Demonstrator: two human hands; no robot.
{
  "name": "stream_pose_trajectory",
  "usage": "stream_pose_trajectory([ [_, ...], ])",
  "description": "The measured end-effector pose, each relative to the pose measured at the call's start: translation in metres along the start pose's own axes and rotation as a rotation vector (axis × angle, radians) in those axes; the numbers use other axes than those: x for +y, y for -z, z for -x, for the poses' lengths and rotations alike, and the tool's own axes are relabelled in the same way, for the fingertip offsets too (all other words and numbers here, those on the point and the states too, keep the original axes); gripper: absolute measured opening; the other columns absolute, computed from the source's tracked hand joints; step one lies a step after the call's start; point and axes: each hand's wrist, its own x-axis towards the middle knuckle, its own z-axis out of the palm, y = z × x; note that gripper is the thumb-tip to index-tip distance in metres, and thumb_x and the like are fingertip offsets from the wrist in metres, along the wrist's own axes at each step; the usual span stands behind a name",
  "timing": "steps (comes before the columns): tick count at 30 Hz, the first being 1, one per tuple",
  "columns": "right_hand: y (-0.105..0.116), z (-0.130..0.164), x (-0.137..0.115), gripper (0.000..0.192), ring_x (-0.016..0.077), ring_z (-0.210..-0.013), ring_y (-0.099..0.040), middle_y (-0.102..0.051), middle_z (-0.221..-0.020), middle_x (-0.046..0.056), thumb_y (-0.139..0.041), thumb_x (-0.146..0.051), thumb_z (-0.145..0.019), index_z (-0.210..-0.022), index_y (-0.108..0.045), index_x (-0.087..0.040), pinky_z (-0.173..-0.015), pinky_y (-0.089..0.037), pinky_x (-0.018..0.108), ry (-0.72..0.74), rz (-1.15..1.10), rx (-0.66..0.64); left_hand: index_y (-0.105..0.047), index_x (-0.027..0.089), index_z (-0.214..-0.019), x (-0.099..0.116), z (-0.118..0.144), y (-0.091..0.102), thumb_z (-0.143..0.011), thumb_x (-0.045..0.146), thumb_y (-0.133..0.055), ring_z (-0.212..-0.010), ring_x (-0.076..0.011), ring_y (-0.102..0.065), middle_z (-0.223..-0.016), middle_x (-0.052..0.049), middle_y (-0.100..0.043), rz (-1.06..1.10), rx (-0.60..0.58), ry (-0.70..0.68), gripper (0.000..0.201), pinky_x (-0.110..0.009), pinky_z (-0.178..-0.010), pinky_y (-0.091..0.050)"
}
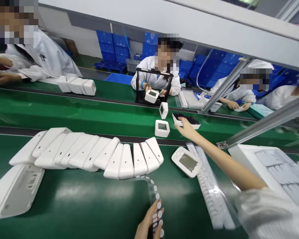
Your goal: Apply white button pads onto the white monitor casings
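Note:
My left hand is closed on a clear strip carrying white round and oval pads; the strip's far end runs to the row of white wedge-shaped housings. Over the conveyor, my right hand reaches out with its fingers apart, at a black-topped white device. Whether it grips the device is unclear. Just left of that hand, a white monitor with a grey display stands on the belt. Nearer to me lies another display monitor with round buttons, face up on the green bench.
A plastic-wrapped stack of white parts lies beneath my right forearm. To its right stands a white foam tray. A metal post slants past the conveyor. Across it, several co-workers in white coats handle devices, one behind a black frame.

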Motion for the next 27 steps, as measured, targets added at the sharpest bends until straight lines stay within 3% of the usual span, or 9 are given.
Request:
stream_pose_trajectory([
  [3,0.012,0.093,0.025,0.07,0.0351,-0.123,-0.059,-0.06,-0.135,0.02,-0.065,-0.059,-0.084,-0.138,-0.053,-0.015,-0.103,-0.047,0.047,0.033,0.109,-0.195,-0.047,0.027,-0.146,0.007,0.002,0.004,-0.092,0.054,-0.05,-0.134,-0.0267,-0.055,-0.151,-0.009,-0.052,-0.081,-0.045,-0.045,0.06,-0.038,-0.115,-0.041],
  [6,0.004,0.153,0.032,0.097,0.0422,-0.131,-0.05,-0.05,-0.144,0.024,-0.076,-0.059,-0.07,-0.147,-0.041,-0.012,-0.105,-0.042,0.052,0.026,0.227,-0.275,-0.038,0.028,-0.151,0.017,0.005,0.008,-0.094,0.052,-0.049,-0.138,-0.0276,-0.05,-0.155,-0.009,-0.046,-0.139,-0.102,-0.026,0.063,-0.04,-0.115,-0.041],
  [9,-0.01,0.179,0.022,0.106,0.0484,-0.135,-0.041,-0.04,-0.149,0.03,-0.076,-0.052,-0.071,-0.153,-0.027,-0.006,-0.106,-0.036,0.058,-0.008,0.318,-0.278,-0.033,0.032,-0.153,0.025,0.008,0.009,-0.096,0.049,-0.049,-0.14,-0.0269,-0.047,-0.159,-0.007,-0.041,-0.141,-0.125,-0.025,0.061,-0.041,-0.115,-0.041],
  [15,-0.022,0.2,-0.009,0.106,0.0421,-0.117,-0.059,-0.052,-0.136,0.03,-0.063,-0.064,-0.078,-0.153,-0.025,0.0,-0.093,-0.047,0.045,-0.061,0.323,-0.351,-0.037,0.032,-0.151,0.027,0.011,0.004,-0.095,0.051,-0.051,-0.14,-0.0278,-0.048,-0.16,-0.007,-0.039,-0.113,-0.087,-0.063,0.061,-0.04,-0.115,-0.041],
  [19,-0.014,0.164,-0.014,0.101,0.0418,-0.117,-0.061,-0.056,-0.135,0.028,-0.045,-0.075,-0.085,-0.154,-0.027,-0.003,-0.092,-0.047,0.045,-0.106,0.307,-0.315,-0.04,0.03,-0.149,0.021,0.008,0.002,-0.092,0.055,-0.054,-0.137,-0.029,-0.051,-0.157,-0.009,-0.044,-0.081,-0.044,-0.04,0.065,-0.04,-0.114,-0.042],
  [23,-0.012,0.077,-0.019,0.1,0.0428,-0.128,-0.053,-0.043,-0.146,0.032,-0.041,-0.072,-0.09,-0.155,-0.016,-0.001,-0.1,-0.043,0.048,-0.206,0.308,-0.178,-0.046,0.028,-0.146,0.013,0.004,0.0,-0.087,0.062,-0.056,-0.132,-0.0305,-0.056,-0.152,-0.011,-0.05,-0.078,-0.005,-0.074,0.069,-0.041,-0.112,-0.044],
  [27,-0.032,0.007,-0.03,0.101,0.0401,-0.127,-0.054,-0.044,-0.145,0.03,-0.05,-0.074,-0.085,-0.153,-0.025,-0.004,-0.098,-0.046,0.05,-0.313,0.283,-0.156,-0.048,0.026,-0.144,0.009,0.001,-0.002,-0.086,0.066,-0.054,-0.13,-0.0304,-0.059,-0.15,-0.013,-0.052,-0.097,0.012,-0.088,0.071,-0.039,-0.109,-0.047],
])
